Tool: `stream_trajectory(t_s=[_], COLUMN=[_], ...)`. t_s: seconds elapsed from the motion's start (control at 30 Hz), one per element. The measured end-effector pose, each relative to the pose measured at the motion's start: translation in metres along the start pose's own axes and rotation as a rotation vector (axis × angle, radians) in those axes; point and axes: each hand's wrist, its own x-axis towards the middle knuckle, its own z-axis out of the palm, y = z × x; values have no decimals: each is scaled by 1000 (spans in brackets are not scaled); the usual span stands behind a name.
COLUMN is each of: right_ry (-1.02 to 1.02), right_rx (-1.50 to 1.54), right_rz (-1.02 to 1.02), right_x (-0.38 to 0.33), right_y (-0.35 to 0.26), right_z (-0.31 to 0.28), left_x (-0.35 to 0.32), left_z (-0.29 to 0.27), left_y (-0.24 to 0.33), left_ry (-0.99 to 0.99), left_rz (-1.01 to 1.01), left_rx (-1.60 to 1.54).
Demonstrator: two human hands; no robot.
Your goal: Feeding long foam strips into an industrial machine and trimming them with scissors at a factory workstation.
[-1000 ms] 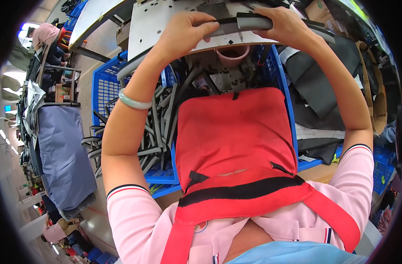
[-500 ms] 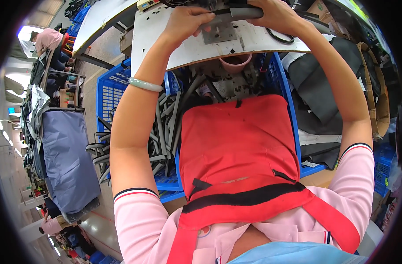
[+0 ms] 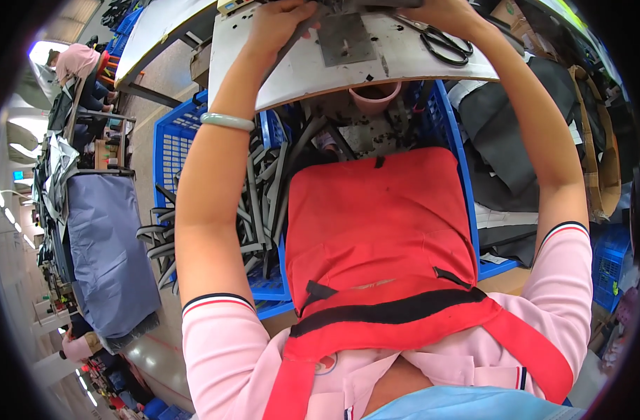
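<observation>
Strip of dark-grey, bendable material (image 3: 388, 3) shifts up to the picture's top edge, so the work now sits farther over the white, flat-topped table (image 3: 299, 80).
The left hand (image 3: 280, 25) is curled nearly closed and appears to pinch the strip, a length of which trails along the wrist; beside it the grey, square metal plate (image 3: 355, 36) comes into fuller view. The right hand (image 3: 448, 17) meets the strip at the top edge, its fingers cut off, so I cannot tell how tightly they close. Just below, the black-handled scissors (image 3: 427, 32) show more completely, their blade tips hard to make out.
</observation>
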Motion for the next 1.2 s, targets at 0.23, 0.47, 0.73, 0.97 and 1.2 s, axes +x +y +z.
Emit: stream_trajectory(t_s=[0.23,0.47,0.73,0.97,1.2], right_ry=[210,-263,-94,-135,-139], right_rx=[-194,53,204,41,11], right_rz=[-844,-326,-140,-87,-72], right_x=[-90,-73,-69,-41,-25], right_y=[-121,-88,-6,-3,23], right_z=[85,72,21,-12,1], left_x=[-59,-80,-104,-63,-44], left_z=[72,36,7,18,25], left_y=[51,7,28,37,44], left_ry=[-303,-390,-313,-152,-171], left_rz=[266,44,-110,180,60], left_rx=[469,168,177,438,434])
